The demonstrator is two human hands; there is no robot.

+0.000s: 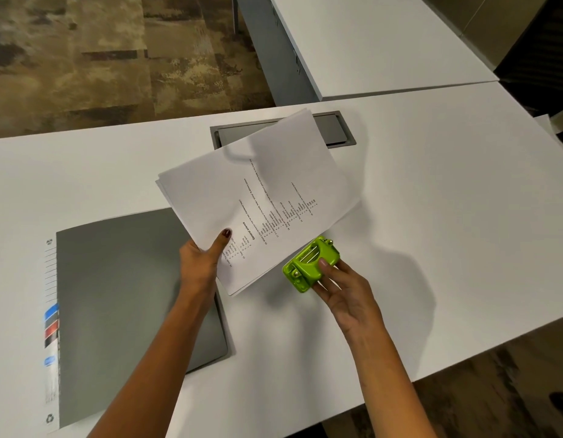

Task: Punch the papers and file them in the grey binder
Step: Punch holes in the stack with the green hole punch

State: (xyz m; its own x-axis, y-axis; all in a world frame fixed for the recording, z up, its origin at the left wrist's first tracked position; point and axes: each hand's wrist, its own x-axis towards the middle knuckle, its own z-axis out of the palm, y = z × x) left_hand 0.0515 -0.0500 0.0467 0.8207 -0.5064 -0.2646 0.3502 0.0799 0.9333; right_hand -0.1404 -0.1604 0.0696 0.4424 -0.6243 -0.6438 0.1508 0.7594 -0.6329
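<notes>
The left hand pinches a stack of white printed papers beside the small lime-green metal hole punch; the right hand grips that punch; the flat grey plastic binder lies closed, left of the punch.

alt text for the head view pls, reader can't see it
The left hand holds a stack of printed papers against a green hole punch gripped by the right hand, above a white table. A closed grey binder lies at left.

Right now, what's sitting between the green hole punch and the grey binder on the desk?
In the head view, the paper stack held by the left hand hangs between the hole punch and grey binder; below it, bare white desk.
</notes>
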